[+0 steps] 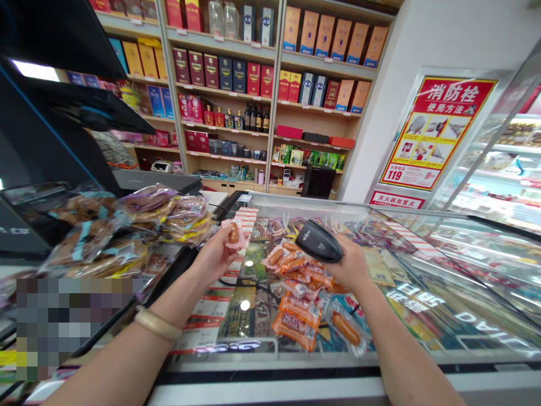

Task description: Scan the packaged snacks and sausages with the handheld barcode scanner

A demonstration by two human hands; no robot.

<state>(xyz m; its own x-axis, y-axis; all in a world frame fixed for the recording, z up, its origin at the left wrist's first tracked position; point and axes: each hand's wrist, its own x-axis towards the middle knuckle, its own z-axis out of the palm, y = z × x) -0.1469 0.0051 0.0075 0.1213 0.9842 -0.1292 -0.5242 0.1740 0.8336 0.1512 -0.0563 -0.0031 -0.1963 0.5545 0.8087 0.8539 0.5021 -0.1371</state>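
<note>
Raised over the left side of the glass case, my left hand [216, 252] pinches a small packaged sausage [234, 232] in clear and pink wrapping. My right hand [350, 264] is wrapped round a black barcode scanner [318, 241], whose head points to the left. Below the scanner, several orange sausage packets [296, 320] lie in a pile on the glass. Clear packs with brown sausages [276, 256] sit at the pile's upper left. A larger sausage in a clear pack [346, 328] rests at its lower right. Part of the pile is hidden by the scanner and my right hand.
The glass-topped display case [262, 361] spans the front, with red-and-white price labels [209, 309] along its left. Flat packaged foods [169, 217] are heaped at left, beneath dark monitors [84, 110]. A scanner cable [253, 283] crosses the glass. Shelves of boxes [224, 73] stand behind.
</note>
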